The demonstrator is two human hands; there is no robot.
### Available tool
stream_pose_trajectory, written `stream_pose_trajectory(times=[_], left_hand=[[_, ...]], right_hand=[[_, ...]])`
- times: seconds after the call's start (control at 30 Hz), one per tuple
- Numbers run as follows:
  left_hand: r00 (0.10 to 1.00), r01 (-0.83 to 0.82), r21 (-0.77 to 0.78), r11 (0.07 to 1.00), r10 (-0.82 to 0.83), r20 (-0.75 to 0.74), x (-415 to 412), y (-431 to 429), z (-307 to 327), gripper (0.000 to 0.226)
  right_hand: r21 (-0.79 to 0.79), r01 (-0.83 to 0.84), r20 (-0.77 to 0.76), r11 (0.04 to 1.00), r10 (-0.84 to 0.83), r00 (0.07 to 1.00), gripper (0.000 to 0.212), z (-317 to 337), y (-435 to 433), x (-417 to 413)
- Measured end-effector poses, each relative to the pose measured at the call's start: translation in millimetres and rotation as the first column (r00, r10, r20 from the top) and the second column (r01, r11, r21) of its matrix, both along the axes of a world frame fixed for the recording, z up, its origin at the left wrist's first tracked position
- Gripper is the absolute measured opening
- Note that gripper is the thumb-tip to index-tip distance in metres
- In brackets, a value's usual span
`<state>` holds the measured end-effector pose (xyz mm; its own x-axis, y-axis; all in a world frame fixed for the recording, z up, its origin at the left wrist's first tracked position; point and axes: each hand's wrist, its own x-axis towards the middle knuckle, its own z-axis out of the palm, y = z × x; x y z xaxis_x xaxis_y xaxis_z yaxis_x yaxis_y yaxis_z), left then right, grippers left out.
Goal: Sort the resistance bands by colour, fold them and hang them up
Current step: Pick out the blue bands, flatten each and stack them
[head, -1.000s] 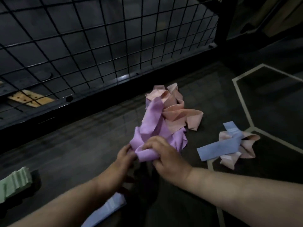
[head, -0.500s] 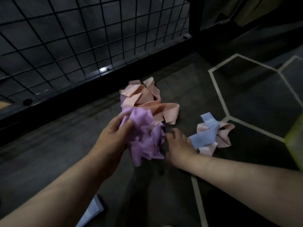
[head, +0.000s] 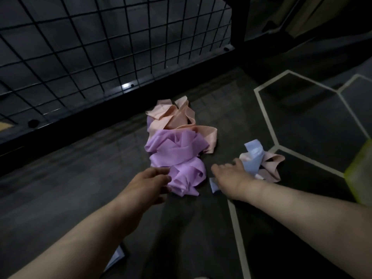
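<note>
A crumpled purple band [head: 179,158] lies on the dark floor, overlapping a heap of peach bands [head: 177,119] behind it. My left hand [head: 149,182] touches the purple band's near left edge with loosely extended fingers. To the right, a light blue band [head: 253,158] lies across a pale pink band [head: 271,163]. My right hand [head: 231,176] rests palm down on the near part of the blue band, whose end pokes out by my wrist. Another blue band [head: 116,258] peeks out under my left forearm.
A black wire mesh panel [head: 100,47] on a dark frame runs along the far side, ending at a black post [head: 238,19]. Pale hexagon lines [head: 267,121] mark the floor at right. A yellow-green object [head: 360,174] sits at the right edge.
My left hand let the purple band down onto the floor and now only touches it. My right hand moved right, from the bare floor onto the blue band.
</note>
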<state>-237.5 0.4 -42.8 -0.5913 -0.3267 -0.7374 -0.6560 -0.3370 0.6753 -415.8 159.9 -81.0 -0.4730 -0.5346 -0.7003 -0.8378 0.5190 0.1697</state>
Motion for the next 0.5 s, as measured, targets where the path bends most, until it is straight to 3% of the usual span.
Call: stream_pose_trajectory(times=[0.1,0.2,0.3,0.4,0.5], left_hand=[[0.996,0.083,-0.004,0.997,-0.083,-0.021,7.4,1.1,-1.5,0.042],[0.986,0.106,0.073,0.992,-0.095,-0.140,14.8,8.2,2.2,0.066],[0.946,0.105,0.151,0.983,-0.052,-0.320,26.0,14.6,2.9,0.083],[0.907,-0.008,0.320,0.947,0.143,-0.397,39.9,8.2,2.7,0.080],[0.896,0.005,0.343,0.939,0.148,-0.418,52.7,-4.8,10.1,0.068]], right_hand=[[-0.258,0.080,0.140,0.963,-0.044,0.989,0.019,29.5,-15.1,10.4],[-0.341,0.232,0.355,0.911,-0.103,0.929,0.033,65.6,-40.6,29.0],[-0.444,0.484,0.594,0.754,-0.157,0.789,0.041,91.3,-70.1,53.8],[-0.342,0.812,0.855,0.473,-0.203,0.478,0.034,102.5,-94.0,71.9],[-0.119,0.977,0.962,0.179,-0.224,0.158,0.023,105.4,-118.4,76.1]])
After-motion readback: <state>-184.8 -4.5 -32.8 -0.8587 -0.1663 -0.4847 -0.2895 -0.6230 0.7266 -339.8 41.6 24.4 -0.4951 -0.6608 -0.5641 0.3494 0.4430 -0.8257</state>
